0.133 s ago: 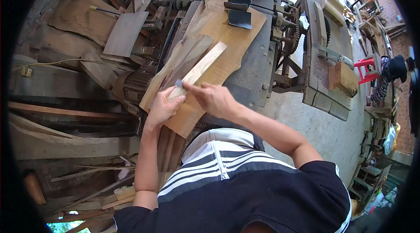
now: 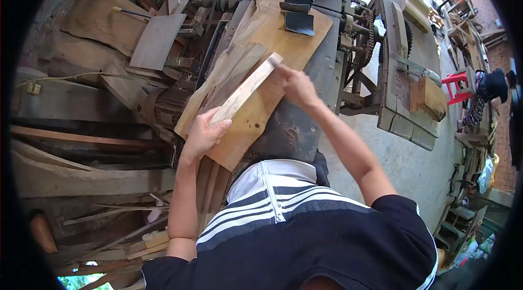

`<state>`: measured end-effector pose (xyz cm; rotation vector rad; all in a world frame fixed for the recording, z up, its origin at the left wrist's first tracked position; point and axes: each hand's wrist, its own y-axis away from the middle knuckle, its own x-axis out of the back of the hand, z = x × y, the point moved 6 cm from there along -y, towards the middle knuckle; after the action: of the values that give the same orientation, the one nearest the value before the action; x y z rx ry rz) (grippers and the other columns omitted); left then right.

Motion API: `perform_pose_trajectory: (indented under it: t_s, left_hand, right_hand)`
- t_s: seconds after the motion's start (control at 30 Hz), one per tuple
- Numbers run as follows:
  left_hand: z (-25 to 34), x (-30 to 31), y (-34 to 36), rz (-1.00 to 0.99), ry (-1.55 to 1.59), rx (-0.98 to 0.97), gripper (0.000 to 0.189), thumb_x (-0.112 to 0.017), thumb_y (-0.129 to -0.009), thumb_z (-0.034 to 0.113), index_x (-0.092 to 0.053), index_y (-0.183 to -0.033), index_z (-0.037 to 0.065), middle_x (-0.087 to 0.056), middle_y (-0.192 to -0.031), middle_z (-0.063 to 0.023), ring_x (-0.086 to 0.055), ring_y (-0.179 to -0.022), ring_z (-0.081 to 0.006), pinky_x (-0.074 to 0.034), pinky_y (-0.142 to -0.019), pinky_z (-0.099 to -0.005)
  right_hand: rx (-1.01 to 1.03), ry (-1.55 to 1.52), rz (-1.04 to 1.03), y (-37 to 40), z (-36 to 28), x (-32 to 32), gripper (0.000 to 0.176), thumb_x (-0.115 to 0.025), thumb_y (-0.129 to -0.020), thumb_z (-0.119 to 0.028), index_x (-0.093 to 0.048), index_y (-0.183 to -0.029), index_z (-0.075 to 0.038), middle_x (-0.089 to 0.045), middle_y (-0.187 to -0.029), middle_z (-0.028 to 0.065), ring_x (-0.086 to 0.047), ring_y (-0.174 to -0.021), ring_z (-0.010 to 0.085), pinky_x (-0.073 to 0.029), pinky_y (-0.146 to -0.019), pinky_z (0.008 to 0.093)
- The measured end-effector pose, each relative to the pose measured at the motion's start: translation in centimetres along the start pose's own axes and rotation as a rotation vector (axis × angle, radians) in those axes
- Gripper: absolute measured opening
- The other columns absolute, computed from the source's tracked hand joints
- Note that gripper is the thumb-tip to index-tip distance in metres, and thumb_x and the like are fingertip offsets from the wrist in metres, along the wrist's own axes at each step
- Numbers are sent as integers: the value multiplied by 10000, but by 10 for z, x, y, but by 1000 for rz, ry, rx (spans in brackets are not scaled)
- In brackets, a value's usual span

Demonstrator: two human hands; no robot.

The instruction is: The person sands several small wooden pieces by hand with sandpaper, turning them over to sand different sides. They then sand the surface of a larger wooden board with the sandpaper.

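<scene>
The left hand (image 2: 206,134) grips the near end of the pale stick (image 2: 246,92), toward the near edge of the board (image 2: 261,113). The right hand (image 2: 297,88) is by the far tip; I can't tell its grip. Loose left fingers could make the stick slip.

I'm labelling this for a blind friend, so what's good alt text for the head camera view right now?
A person's left hand grips the near end of a pale wooden strip over a broad board, while the right hand is by the strip's far end. Dark curved sheets lie farther up the board.
</scene>
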<state>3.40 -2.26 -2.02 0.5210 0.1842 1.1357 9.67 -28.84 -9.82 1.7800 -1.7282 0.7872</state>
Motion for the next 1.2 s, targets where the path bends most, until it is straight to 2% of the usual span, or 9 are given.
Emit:
perform_pose_trajectory:
  t_s: [0.07,0.2,0.27,0.3,0.37,0.57,0.73,0.83,1.2]
  left_hand:
    - [12,3,-8,-12,-8,-40,378,-685,-953,143,-618,-1299,4,-523,-705,88,-391,-526,17,-290,-437,-187]
    - [11,6,-9,5,-20,-11,375,-681,-952,138,-618,-1296,2,-529,-708,85,-392,-519,13,-290,-438,-190]
    - [7,5,-6,-1,-17,14,372,-679,-952,135,-620,-1293,1,-532,-709,83,-393,-519,12,-290,-438,-192]
    - [8,5,-5,20,-34,9,364,-680,-950,132,-624,-1285,1,-537,-714,79,-400,-526,10,-295,-441,-191]
    - [14,5,-3,43,-55,-10,356,-680,-948,128,-628,-1277,2,-542,-720,76,-407,-533,8,-299,-444,-190]
    - [26,3,-7,14,-70,-50,353,-681,-944,122,-630,-1266,-13,-569,-751,56,-443,-570,1,-324,-459,-189]
    - [26,2,-2,4,-49,-2,335,-676,-950,122,-632,-1249,-26,-572,-751,61,-439,-566,4,-329,-462,-191]
    - [18,5,-7,15,-66,-23,324,-671,-954,122,-632,-1238,-29,-565,-744,64,-432,-557,5,-325,-458,-187]
    - [-4,0,-8,0,37,-35,282,-656,-972,139,-636,-1209,-13,-522,-707,77,-389,-524,13,-286,-424,-181]
  right_hand:
    - [-125,-28,-105,-10,13,-1,641,-555,-914,-123,-445,-1511,-328,-735,-987,150,-732,-874,314,-595,-744,439]
    - [260,-37,-19,32,-64,-12,648,-554,-910,-123,-441,-1515,-326,-728,-981,156,-727,-879,327,-597,-784,432]
    - [103,-125,-160,27,-58,-14,650,-546,-907,-112,-446,-1512,-326,-725,-1019,164,-726,-894,326,-593,-794,422]
    - [165,-339,-18,11,-23,-16,621,-539,-918,-134,-460,-1502,-330,-723,-1061,171,-721,-925,325,-586,-812,430]
    - [-258,-76,-83,-15,22,13,618,-554,-906,-149,-475,-1491,-333,-723,-1103,165,-713,-981,319,-578,-845,444]
    - [54,33,-180,12,-49,0,568,-548,-960,-147,-475,-1494,-327,-723,-1127,169,-722,-974,319,-553,-857,452]
    - [-205,-83,-121,-28,5,16,433,-508,-986,-205,-582,-1410,-254,-712,-1099,192,-733,-911,334,-573,-823,432]
    - [73,-49,-62,-6,-30,-6,445,-510,-969,-276,-582,-1407,-306,-723,-1059,204,-706,-916,407,-573,-810,500]
    - [97,-63,-60,-3,-37,0,430,-509,-963,-220,-608,-1378,-276,-722,-1035,205,-700,-897,415,-568,-818,498]
